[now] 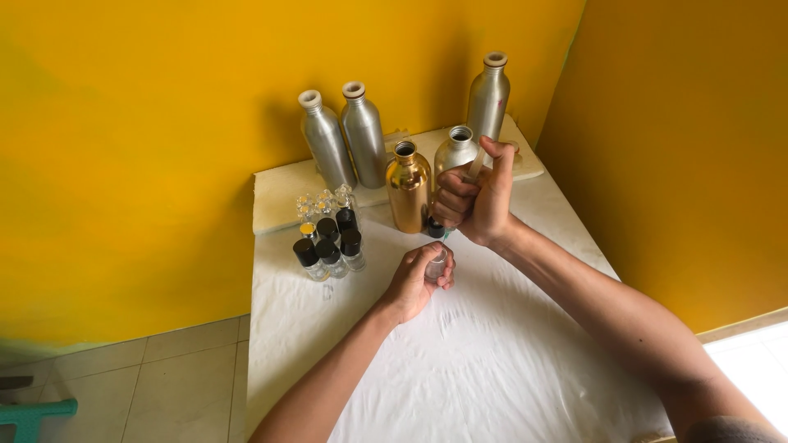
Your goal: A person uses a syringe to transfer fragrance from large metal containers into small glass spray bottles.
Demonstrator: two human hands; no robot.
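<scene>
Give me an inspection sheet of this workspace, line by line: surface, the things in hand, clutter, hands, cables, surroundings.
Surface: table under a creased white cloth.
Things in hand: small clear glass vial in the left hand; slim syringe-like tube in the right hand, thumb on its top.
Clutter: gold metal bottle, open; four silver aluminium bottles, one open; cluster of small vials, some with black caps.
Hands: both closed around their items.
Cables: nothing seen.
Surroundings: yellow walls, pale tiled floor, a teal object at the lower left.
</scene>
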